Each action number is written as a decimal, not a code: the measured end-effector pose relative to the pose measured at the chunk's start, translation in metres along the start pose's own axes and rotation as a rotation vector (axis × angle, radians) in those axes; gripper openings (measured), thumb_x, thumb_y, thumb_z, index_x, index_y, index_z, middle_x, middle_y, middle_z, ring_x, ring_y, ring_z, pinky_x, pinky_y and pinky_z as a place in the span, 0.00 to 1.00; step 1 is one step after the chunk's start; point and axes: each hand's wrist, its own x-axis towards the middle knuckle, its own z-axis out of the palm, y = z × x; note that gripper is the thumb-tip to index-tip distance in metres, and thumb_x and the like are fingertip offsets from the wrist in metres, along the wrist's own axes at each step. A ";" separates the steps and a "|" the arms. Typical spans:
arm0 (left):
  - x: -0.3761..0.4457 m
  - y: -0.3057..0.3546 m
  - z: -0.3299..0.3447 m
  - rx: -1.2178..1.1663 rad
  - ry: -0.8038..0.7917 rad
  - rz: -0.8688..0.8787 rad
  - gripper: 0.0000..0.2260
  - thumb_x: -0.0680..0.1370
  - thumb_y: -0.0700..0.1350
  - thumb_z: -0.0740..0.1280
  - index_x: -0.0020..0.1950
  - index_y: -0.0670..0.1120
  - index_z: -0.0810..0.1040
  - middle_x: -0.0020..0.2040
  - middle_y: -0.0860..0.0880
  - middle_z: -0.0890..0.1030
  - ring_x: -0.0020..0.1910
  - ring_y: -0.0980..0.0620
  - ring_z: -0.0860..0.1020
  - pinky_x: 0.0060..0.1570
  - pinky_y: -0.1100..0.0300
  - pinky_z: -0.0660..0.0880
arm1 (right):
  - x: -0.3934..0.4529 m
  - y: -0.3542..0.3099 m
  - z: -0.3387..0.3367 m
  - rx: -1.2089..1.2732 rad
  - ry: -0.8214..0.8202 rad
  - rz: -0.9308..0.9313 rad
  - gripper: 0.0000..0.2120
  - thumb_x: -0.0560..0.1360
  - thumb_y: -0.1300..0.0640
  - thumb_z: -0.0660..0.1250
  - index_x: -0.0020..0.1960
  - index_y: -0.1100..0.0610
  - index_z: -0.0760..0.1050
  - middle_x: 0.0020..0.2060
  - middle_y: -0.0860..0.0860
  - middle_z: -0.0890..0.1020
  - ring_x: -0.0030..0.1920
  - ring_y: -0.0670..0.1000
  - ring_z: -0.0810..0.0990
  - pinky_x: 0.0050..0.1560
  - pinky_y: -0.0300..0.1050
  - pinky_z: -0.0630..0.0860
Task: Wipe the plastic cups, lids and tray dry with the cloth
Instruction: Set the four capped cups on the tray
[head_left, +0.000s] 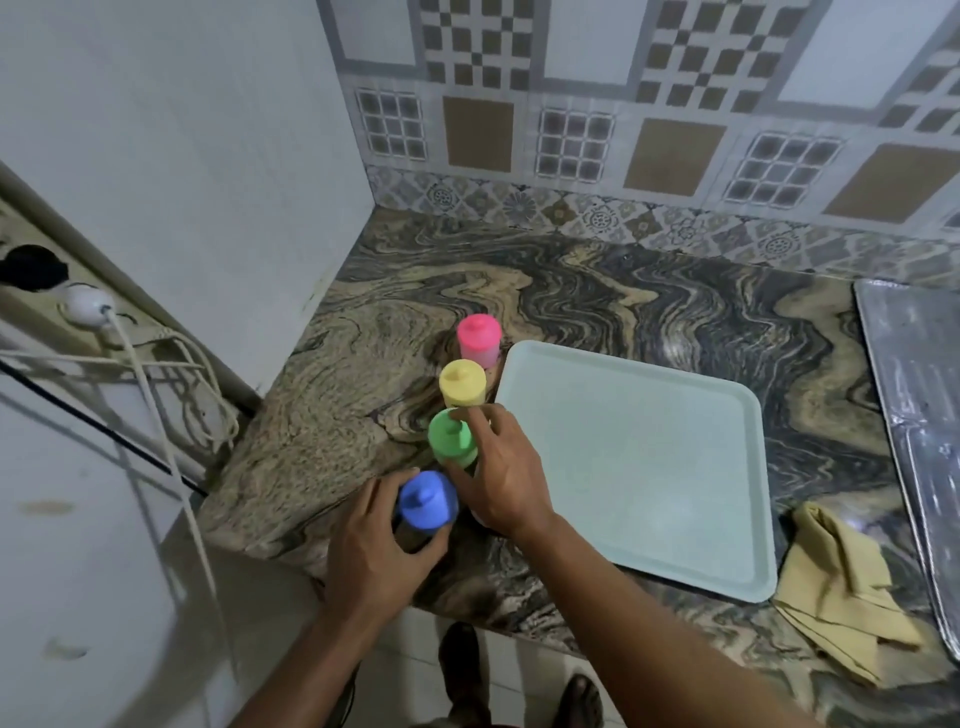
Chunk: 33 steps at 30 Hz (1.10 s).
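Far left: a wall socket strip (78, 306) with a white plug (85, 304) and loose cords hanging. On the swirled granite counter (623, 312), a row of four lidded plastic cups, running from near to far: blue cup (427, 503), green cup (451, 439), yellow cup (462, 383), pink cup (479, 335) (each upright, lid on, standing just left of the tray). Left hand (371, 545) wrapped around the blue cup, fingers curled on its near side, thumb on the far side. Right hand (501, 478) reached across to the green cup, fingertips spread and touching its lid and side; whether actually gripped, could not tell. Next, a pale green tray (639, 467) lying flat and bare on the counter. Right of its near corner, a crumpled yellow cloth (841, 587), held by neither hand. Far right, the edge of a steel drainboard (914, 415).
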 end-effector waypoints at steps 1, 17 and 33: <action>0.004 0.005 0.000 -0.003 0.001 0.007 0.28 0.66 0.56 0.78 0.65 0.55 0.78 0.57 0.56 0.80 0.54 0.51 0.81 0.49 0.52 0.80 | -0.003 0.002 -0.008 0.019 0.038 0.024 0.25 0.75 0.45 0.75 0.69 0.50 0.75 0.60 0.53 0.78 0.58 0.59 0.80 0.50 0.55 0.80; 0.143 0.161 0.130 -0.085 -0.295 0.256 0.26 0.67 0.52 0.76 0.64 0.51 0.77 0.59 0.52 0.80 0.59 0.45 0.78 0.58 0.49 0.76 | -0.045 0.162 -0.180 -0.112 0.402 0.486 0.24 0.72 0.54 0.80 0.65 0.52 0.76 0.56 0.52 0.78 0.48 0.56 0.80 0.47 0.49 0.76; 0.172 0.201 0.186 0.068 -0.391 0.297 0.34 0.67 0.55 0.80 0.71 0.54 0.73 0.63 0.50 0.77 0.63 0.44 0.77 0.61 0.49 0.75 | -0.045 0.208 -0.208 -0.184 0.319 0.538 0.34 0.70 0.45 0.81 0.71 0.53 0.73 0.61 0.56 0.77 0.61 0.60 0.77 0.60 0.56 0.77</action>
